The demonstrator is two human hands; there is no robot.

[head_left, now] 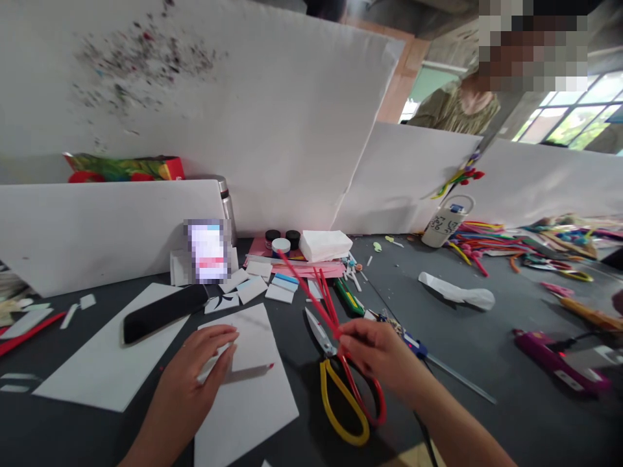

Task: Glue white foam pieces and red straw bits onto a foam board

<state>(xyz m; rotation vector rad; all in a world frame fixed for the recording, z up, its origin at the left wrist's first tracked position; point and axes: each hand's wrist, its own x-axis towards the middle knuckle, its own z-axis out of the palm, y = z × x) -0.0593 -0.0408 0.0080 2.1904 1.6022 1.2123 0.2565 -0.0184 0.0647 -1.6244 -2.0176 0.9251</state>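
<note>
My right hand (377, 353) is pinched shut on several thin red sticks (311, 293) that fan up and to the left from my fingertips. Just under it lie scissors (341, 383) with yellow and red handles, blades pointing away from me. My left hand (197, 370) rests on a white paper sheet (253, 395), fingers curled round a small folded white piece of paper (217, 360). A thin red-tipped stick (253, 370) lies across the sheet beside that hand.
A black case (163, 312) lies on another white sheet (109, 363). Small paint jars (282, 239), a tissue stack (325, 245) and white card bits sit further back. A purple glue gun (555, 357) lies right. White boards wall the dark table. A person stands beyond them.
</note>
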